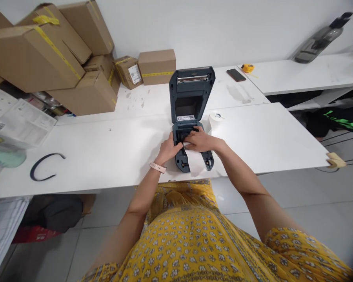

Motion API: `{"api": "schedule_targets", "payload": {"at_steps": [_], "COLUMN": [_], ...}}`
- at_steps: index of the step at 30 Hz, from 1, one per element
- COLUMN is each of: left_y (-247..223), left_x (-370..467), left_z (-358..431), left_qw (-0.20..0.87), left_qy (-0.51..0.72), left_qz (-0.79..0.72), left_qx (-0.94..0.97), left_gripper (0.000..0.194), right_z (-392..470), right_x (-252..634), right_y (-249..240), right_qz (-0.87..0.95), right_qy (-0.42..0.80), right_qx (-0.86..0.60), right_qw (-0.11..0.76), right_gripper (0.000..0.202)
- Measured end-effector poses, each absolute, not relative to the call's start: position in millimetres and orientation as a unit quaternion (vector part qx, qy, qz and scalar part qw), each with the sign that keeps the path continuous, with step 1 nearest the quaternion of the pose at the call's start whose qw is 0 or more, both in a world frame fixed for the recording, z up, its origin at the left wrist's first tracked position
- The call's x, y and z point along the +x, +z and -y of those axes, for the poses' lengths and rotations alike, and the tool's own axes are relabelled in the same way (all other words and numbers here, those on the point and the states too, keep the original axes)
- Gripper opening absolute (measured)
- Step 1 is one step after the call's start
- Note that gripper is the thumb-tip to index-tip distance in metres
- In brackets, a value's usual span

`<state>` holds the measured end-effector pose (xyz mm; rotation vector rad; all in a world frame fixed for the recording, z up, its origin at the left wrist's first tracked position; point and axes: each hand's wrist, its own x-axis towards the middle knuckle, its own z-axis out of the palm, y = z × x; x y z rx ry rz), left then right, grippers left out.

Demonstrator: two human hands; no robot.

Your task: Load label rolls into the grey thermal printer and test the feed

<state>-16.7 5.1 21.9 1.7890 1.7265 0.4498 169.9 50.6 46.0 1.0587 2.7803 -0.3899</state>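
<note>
A dark label printer (179, 159) stands on the white table in front of me, its lid (191, 87) raised upright. From inside, a strip of white label paper (196, 162) runs over the printer's front edge and hangs toward me. My left hand (168, 149) grips the left side of the printer body, thumb over the rim. Reaching in from the right, my right hand (200, 140) is inside the open compartment, fingers bent at the top end of the paper; its fingertips are partly hidden. A white label roll (215, 118) sits behind the printer on the right.
Cardboard boxes (88, 94) are stacked at the back left, with a smaller box (157, 66) beside them. A phone (236, 75), a yellow tape measure (247, 68) and a spray bottle (319, 44) are at the back right. A dark curved band (35, 168) lies left.
</note>
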Motion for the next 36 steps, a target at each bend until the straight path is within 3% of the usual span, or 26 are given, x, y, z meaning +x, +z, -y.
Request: {"api": "schedule_targets", "payload": {"at_steps": [3, 7, 10, 12, 18, 25, 31, 36], "left_y": [21.1, 18.6, 17.4, 17.2, 18.3, 20.2, 19.5, 16.4], "left_x": [-21.1, -22.7, -21.2, -20.0, -18.3, -17.2, -18.2, -20.4], "left_z": [-5.4, -4.8, -3.9, -3.4, -3.0, -1.4, -2.3, -4.4], "left_qw": [0.304, 0.282, 0.266, 0.265, 0.256, 0.245, 0.255, 0.261], "left_qy": [0.168, 0.15, 0.147, 0.147, 0.137, 0.133, 0.135, 0.15], "left_qz": [-0.629, -0.631, -0.639, -0.643, -0.655, -0.655, -0.653, -0.642], "left_qx": [0.696, 0.707, 0.707, 0.704, 0.698, 0.703, 0.7, 0.705], "left_gripper": [0.067, 0.069, 0.069, 0.07, 0.069, 0.07, 0.069, 0.068], "right_z": [-55.7, -49.3, -33.9, -23.5, -12.0, -22.5, -64.9, -117.2], "right_x": [194.0, 246.2, 291.4, 317.5, 350.9, 343.3, 345.0, 333.3], "right_y": [55.6, 59.9, 41.6, 21.1, -30.7, -45.4, -57.4, -42.7], "right_qz": [-0.92, -0.834, -0.726, -0.671, -0.562, -0.582, -0.507, -0.584], "right_qy": [-0.251, -0.434, -0.485, -0.49, -0.53, -0.53, -0.46, -0.439], "right_qx": [0.302, 0.255, 0.298, 0.344, 0.478, 0.504, 0.532, 0.549], "right_qw": [-0.017, -0.225, -0.385, -0.437, -0.418, -0.356, -0.499, -0.407], "right_gripper": [0.043, 0.047, 0.053, 0.055, 0.052, 0.061, 0.069, 0.093]}}
